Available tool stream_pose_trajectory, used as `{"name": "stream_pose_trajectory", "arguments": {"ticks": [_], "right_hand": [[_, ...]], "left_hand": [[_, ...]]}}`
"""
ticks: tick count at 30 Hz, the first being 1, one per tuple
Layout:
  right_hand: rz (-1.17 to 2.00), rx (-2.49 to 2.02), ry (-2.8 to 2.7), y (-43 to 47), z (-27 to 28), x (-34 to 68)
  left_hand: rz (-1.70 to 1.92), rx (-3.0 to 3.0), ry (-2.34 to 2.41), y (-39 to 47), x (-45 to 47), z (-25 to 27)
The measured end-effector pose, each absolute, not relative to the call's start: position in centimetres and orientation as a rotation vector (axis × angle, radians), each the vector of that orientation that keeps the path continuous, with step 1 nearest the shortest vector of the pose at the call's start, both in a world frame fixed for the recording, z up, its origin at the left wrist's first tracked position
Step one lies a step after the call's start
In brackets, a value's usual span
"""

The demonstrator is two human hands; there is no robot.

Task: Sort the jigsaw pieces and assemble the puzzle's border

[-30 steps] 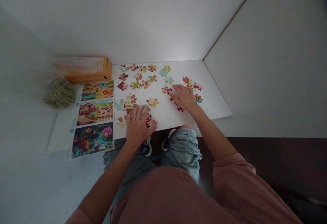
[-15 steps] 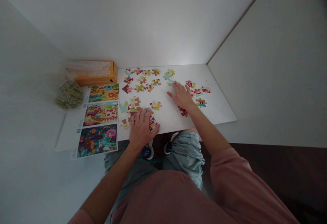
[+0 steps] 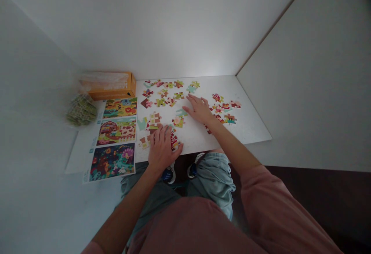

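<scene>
My left hand (image 3: 160,148) lies flat with its fingers apart at the table's front edge, partly covering puzzle pieces. A red-and-white piece (image 3: 174,141) shows between its index finger and thumb. Above that hand sit a brown-and-cream piece (image 3: 155,118) and a piece with a pink round shape (image 3: 179,121). My right hand (image 3: 199,110) rests palm down near the table's middle, fingers stretched out. A pale-blue piece (image 3: 181,112) lies by its thumb tip; whether they touch I cannot tell. More pieces, some half hidden by the right hand and forearm, include a red one (image 3: 225,106).
Several loose pieces (image 3: 160,103) lie in rows at the back left. A sheet with three printed pictures (image 3: 116,131), an orange box (image 3: 113,91) and a clear bag of green pieces (image 3: 82,109) are at the left. Walls border the white table (image 3: 247,126).
My right hand has moved left and slightly toward me. The pale-blue piece has shifted the same way, closer to the piece with the pink shape. My left hand stays nearly in place.
</scene>
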State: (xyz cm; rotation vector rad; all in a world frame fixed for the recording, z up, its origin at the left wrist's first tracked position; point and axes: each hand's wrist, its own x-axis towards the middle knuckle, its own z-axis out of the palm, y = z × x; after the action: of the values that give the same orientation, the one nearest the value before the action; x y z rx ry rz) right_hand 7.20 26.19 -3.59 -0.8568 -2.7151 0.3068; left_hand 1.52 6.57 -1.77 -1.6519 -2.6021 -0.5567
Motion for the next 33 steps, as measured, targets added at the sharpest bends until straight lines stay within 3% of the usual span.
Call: {"name": "stream_pose_trajectory", "arguments": {"ticks": [5, 13, 23, 33], "right_hand": [[0.442, -1.007, -2.694, 30.2, -4.6, 5.3], [0.272, -0.733, -2.760, 23.7, -3.7, 10.2], [0.315, -0.959, -2.634, 34.3, -5.2, 5.0], [0.387, -0.692, -2.708, 33.5, -5.1, 8.1]], "left_hand": [[-0.562, -1.688, -2.587, 6.5, 1.5, -1.7], [-0.557, -1.684, -2.604, 6.7, 1.2, -1.7], [-0.508, -1.651, -2.621, 7.0, 1.8, -0.4], [-0.475, -1.644, -2.652, 7.7, 1.3, -1.8]]}}
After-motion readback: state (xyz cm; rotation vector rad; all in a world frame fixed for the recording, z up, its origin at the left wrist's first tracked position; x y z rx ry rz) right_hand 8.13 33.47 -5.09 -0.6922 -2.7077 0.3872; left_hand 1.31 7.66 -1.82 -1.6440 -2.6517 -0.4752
